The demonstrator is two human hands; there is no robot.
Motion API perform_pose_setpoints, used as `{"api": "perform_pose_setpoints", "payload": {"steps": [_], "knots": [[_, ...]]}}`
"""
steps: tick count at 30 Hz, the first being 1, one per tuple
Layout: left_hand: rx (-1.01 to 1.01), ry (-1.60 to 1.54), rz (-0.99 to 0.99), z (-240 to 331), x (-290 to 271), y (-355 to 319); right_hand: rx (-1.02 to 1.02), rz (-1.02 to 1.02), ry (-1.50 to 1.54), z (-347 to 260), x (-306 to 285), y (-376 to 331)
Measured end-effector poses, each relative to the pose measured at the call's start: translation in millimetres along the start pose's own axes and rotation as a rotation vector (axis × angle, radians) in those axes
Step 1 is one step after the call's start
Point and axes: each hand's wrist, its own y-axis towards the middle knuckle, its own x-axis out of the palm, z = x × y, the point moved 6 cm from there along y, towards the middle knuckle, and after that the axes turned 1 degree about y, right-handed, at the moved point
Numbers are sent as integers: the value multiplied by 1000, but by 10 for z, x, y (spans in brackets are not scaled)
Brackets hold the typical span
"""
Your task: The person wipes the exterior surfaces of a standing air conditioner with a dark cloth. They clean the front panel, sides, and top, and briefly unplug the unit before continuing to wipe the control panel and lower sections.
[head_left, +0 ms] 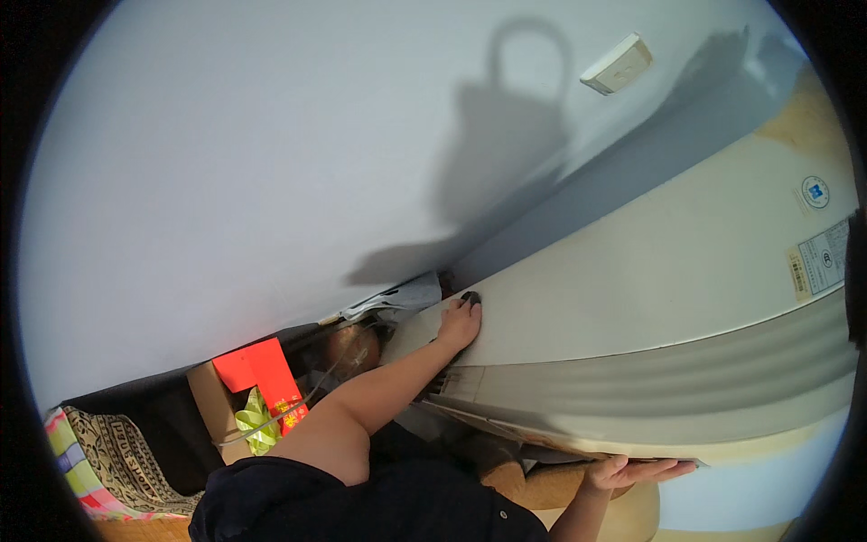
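Note:
A large off-white household appliance (623, 271), shaped like a floor-standing air conditioner, runs slantwise across the right half beside the wall. On its near end of the flat side panel lies my left hand (461, 323), fingers bent over a small dark thing (470, 297) pressed to the panel; its kind is too covered to tell. Lower right, my right hand (635, 471) rests against the appliance's front edge, its fingers stretched out along it and nothing seen in them. A ribbed strip (668, 379) and two stickers mark the casing.
A pale wall (271, 163) rises behind, with a white switch plate (619, 65) and a dark shadow. To the left are a red packet (271, 375), a cardboard box (210, 402), a yellow-green wrapper (258, 423), a patterned cloth (122, 461) and a thin cable. Grey plastic (411, 296) sits by the wall.

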Motion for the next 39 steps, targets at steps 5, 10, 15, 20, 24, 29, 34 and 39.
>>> {"api": "perform_pose_setpoints", "payload": {"steps": [5, 10, 15, 20, 24, 29, 34, 39], "knots": [[591, -273, 105, 1546, -558, -393, -2, 32, 22, -16, 42, -3], [810, -413, -12, 2565, -959, -550, -13, 40, -44, -22, -40, -30], [570, 42, 33, 1067, -201, 510, -15, 20, -87, -69, -41, 16], [173, 62, 54, 236, 51, 339, -44, 35, -70, -72, -22, 7], [433, -90, 140, 1109, -176, 360, -85, 40, -34, -139, -33, 66], [924, -344, 194, 3154, -1085, -542, -94, 33, -34, -154, 11, 94], [1179, -433, 149, 3655, -1345, -1173, -71, 22, -93, -129, -84, 3], [788, -225, 118, 2987, -927, 74, -85, 31, -66, -105, -45, -11]]}}
